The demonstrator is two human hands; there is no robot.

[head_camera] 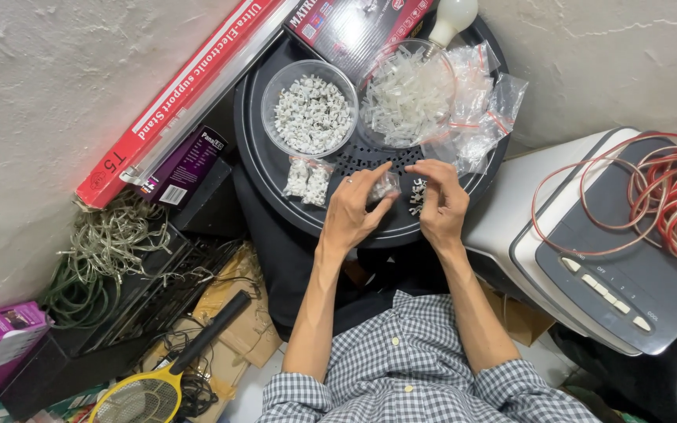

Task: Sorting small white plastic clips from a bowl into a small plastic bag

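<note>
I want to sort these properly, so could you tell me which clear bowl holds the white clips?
The left bowl, nearer the red box; the other bowl holds clear plastic bags.

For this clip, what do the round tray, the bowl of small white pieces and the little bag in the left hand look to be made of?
The round tray looks like dark moulded plastic with a dull sheen and slotted vents, though painted metal is possible. The bowl appears to be clear, glossy plastic: the white pieces show through its wall. The little bag in the left hand looks like thin transparent plastic film, crinkled and shiny.

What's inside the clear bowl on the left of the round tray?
The clear bowl holds a heap of small white clips; whatever lies beneath the top layer is covered.
</note>
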